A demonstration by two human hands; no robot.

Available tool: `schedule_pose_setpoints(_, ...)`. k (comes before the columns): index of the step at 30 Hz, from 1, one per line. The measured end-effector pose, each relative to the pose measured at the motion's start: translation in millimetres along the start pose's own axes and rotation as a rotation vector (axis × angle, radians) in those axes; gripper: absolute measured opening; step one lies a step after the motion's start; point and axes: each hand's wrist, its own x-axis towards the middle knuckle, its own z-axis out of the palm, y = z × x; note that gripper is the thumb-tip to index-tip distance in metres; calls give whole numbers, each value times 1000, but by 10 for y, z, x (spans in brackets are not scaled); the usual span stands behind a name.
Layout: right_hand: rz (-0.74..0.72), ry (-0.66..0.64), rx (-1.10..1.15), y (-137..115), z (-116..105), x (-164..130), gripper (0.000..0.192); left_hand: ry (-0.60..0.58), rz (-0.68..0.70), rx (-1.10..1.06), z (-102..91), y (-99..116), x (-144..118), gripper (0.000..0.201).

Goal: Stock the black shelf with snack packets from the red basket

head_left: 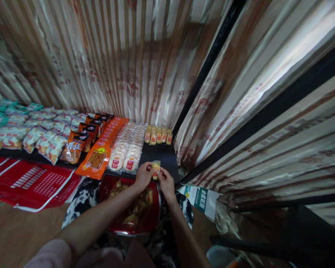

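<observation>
Between my left hand [145, 175] and my right hand [166, 181] is a small clear packet with a yellow snack [156, 169] inside, its label red and yellow. The fingers of both hands pinch it at the sides, over the front of a black shelf [162, 154]. Behind it, similar small yellow snack packets [158, 137] stand in a row at the back of the shelf. Below my forearms, a red bag [157, 212] on my lap holds many more yellow packets, partly hidden by my left arm.
Left along the shelf lie round white crackers [123, 162], orange snack bags [96, 156], orange-and-black bags [74, 147] and white snack bags [51, 143]. A red bag [36, 182] hangs at front left. Corrugated sheeting [123, 63] and black poles [209, 67] stand behind and right.
</observation>
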Motion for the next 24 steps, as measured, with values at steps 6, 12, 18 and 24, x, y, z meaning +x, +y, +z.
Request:
schedule_pose_setpoints(6, -64, 97, -132, -14, 34, 131, 43, 37, 46, 73, 35, 100, 156, 23)
schedule_pose_setpoints(12, -59, 147, -185, 9, 74, 235, 49, 39, 70, 98, 89, 142, 247, 24)
schedule_pose_setpoints(18, -69, 167, -181, 67, 108, 265, 49, 45, 90, 90, 144, 101, 313, 27)
schedule_pose_setpoints(24, -66, 215, -178, 120, 159, 314, 48, 46, 95, 60, 196, 54, 395, 27)
